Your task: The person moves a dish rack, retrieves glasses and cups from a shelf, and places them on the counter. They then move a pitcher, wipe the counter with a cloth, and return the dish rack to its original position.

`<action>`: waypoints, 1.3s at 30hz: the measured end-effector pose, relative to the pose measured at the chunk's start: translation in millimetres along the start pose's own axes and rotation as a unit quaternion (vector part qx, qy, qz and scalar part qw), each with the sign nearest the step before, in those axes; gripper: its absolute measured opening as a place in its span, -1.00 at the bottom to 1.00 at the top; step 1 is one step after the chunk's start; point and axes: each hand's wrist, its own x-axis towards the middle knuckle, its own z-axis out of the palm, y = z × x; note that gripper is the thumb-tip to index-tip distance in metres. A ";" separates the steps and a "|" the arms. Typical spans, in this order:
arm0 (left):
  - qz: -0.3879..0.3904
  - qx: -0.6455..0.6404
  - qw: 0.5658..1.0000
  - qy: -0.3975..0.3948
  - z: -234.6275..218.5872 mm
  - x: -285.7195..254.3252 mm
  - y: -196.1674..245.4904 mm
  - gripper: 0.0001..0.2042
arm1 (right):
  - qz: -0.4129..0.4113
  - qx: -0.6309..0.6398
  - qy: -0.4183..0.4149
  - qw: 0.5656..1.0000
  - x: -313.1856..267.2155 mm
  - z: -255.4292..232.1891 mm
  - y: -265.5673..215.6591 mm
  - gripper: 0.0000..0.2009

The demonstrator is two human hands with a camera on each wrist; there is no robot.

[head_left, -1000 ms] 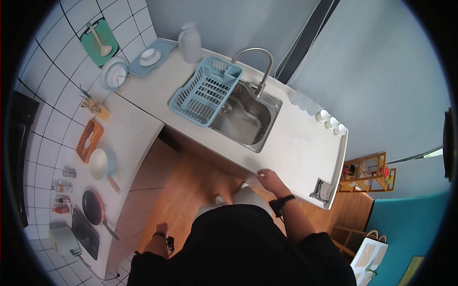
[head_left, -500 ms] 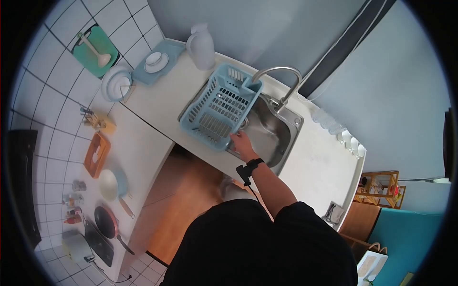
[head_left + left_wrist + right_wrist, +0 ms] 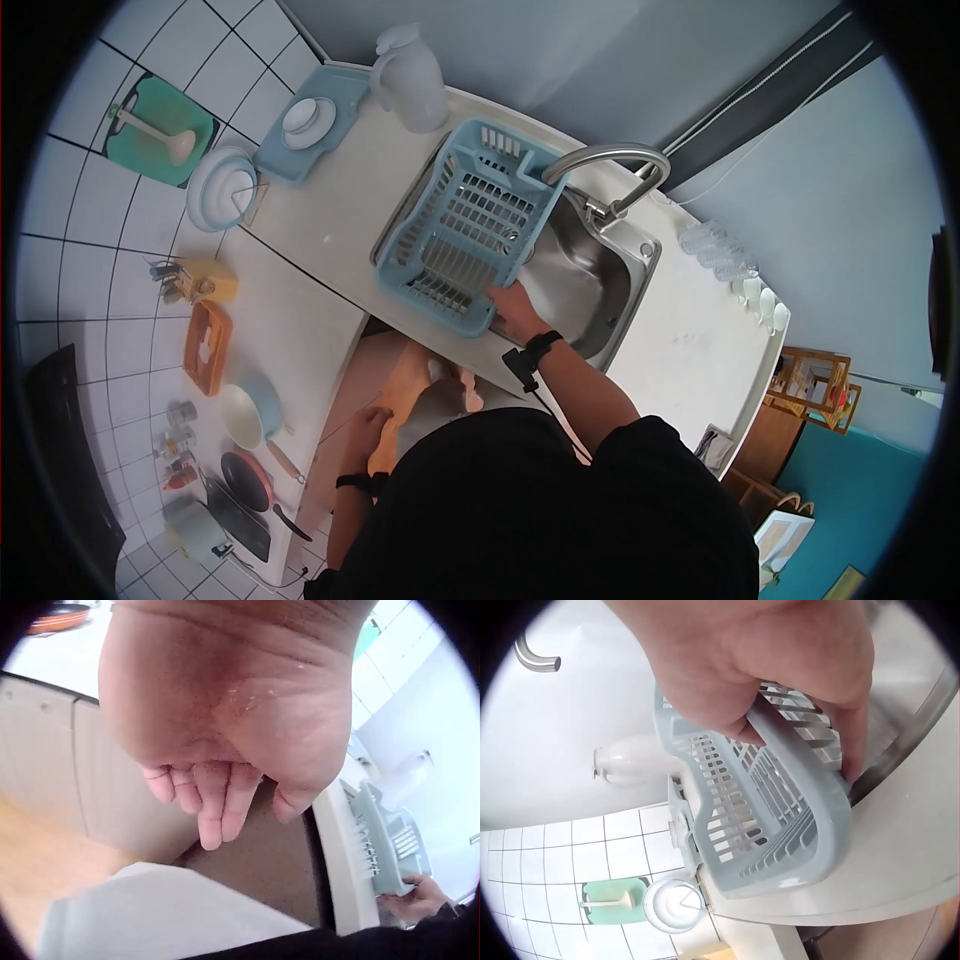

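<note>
A light-blue plastic dish rack sits over the left part of the steel sink. My right hand grips its near right rim. The right wrist view shows the thumb inside the rack wall and the fingers outside it. The slotted bottom of the rack holds no dishes. My left hand hangs low in front of the counter edge, holding nothing. Its fingers are loosely bent in the left wrist view.
A curved faucet rises behind the sink, close to the rack. A pitcher and a blue tray with white dishes stand behind left. On the left counter are a saucepan and a frying pan. Glasses and white cups line the right edge.
My right hand moved from the counter's front edge, right of the sink, to the rack's rim and now grips it. My left hand came up beside the body. The head view shifted closer to the sink.
</note>
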 end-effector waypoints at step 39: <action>0.033 -0.298 0.943 -0.145 -23.9 201.3 165.7 -0.66 | 0.018 -0.147 0.105 0.983 -17.1 37.3 -8.5 -0.61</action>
